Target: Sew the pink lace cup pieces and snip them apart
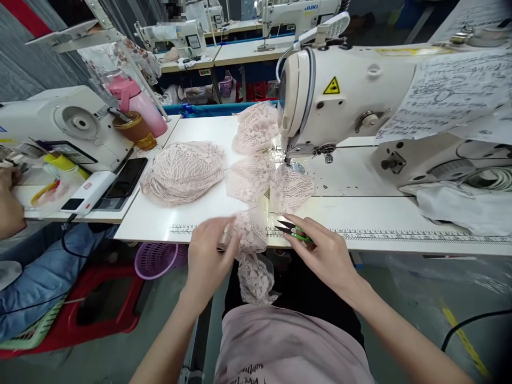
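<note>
My left hand point(212, 253) grips a strip of pale pink lace point(252, 229) at the table's front edge, thumb against fingers. The strip's lower end point(256, 277) hangs over my lap. In my right hand point(320, 250) are small green-handled thread snips point(294, 230), their dark blades pointing left toward the lace. Just beyond, a pink lace piece point(292, 189) lies under the needle area of the sewing machine point(352, 96). Another lace piece point(248, 178) lies to its left, and more lace point(256, 128) is bunched behind. A stack of lace pieces point(184, 173) sits further left.
A ruler tape point(392, 235) runs along the table's front edge. White cloth point(460, 208) lies at the right. On the left stand a phone point(127, 177), a pink bottle point(138, 104) and a neighbouring machine point(68, 125), with a co-worker's arm point(10, 208) beside it. A purple basket point(156, 261) is below.
</note>
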`<state>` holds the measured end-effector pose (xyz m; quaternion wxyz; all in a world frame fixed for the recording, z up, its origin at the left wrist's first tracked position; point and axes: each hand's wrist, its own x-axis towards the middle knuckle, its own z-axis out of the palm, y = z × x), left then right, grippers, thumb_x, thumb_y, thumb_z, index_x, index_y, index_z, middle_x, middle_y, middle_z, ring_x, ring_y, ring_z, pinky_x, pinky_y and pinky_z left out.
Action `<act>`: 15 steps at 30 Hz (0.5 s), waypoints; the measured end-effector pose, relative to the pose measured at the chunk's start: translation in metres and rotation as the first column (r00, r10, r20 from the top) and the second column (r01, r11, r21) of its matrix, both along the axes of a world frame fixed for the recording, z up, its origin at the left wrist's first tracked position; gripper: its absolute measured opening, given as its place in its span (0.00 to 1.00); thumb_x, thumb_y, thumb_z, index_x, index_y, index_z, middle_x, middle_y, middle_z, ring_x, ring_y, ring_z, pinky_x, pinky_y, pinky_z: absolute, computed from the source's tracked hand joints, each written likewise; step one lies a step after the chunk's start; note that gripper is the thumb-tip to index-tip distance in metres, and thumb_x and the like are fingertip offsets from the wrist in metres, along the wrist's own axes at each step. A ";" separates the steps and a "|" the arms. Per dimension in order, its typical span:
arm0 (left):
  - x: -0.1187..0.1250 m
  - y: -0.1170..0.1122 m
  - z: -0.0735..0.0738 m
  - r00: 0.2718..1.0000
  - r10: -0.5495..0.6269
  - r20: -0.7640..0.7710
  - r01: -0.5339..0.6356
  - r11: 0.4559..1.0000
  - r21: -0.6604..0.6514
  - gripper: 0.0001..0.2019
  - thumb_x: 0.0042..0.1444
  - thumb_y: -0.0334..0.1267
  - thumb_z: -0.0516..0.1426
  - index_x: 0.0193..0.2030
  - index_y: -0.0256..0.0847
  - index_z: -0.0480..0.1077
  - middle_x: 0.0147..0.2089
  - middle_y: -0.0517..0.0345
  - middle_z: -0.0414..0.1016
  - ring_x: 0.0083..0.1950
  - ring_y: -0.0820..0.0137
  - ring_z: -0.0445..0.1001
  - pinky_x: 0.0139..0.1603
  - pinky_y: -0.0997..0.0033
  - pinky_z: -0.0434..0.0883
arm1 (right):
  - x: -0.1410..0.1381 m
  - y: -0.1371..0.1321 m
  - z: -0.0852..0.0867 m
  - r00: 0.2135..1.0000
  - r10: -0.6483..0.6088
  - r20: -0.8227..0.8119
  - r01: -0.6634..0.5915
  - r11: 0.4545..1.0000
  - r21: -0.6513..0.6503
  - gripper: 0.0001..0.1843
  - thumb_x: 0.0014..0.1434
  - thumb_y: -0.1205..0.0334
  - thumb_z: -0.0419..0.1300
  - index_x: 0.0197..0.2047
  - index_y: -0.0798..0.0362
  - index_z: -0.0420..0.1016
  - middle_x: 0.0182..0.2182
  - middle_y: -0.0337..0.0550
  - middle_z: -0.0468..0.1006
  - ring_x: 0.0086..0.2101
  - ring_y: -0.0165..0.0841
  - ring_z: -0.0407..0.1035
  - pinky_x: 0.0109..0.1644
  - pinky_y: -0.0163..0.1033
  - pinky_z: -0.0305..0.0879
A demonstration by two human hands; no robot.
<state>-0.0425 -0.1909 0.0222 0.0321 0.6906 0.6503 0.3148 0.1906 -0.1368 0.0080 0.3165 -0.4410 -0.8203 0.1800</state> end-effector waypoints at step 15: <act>0.025 -0.063 -0.049 0.321 0.252 0.913 0.426 0.822 -0.377 0.14 0.63 0.47 0.54 0.33 0.43 0.54 0.25 0.68 0.57 0.20 0.80 0.49 0.22 0.77 0.54 | 0.020 -0.038 -0.018 0.945 0.025 -0.327 -0.307 0.424 -0.852 0.27 0.61 0.44 0.57 0.59 0.48 0.71 0.29 0.41 0.74 0.26 0.27 0.63 0.27 0.31 0.60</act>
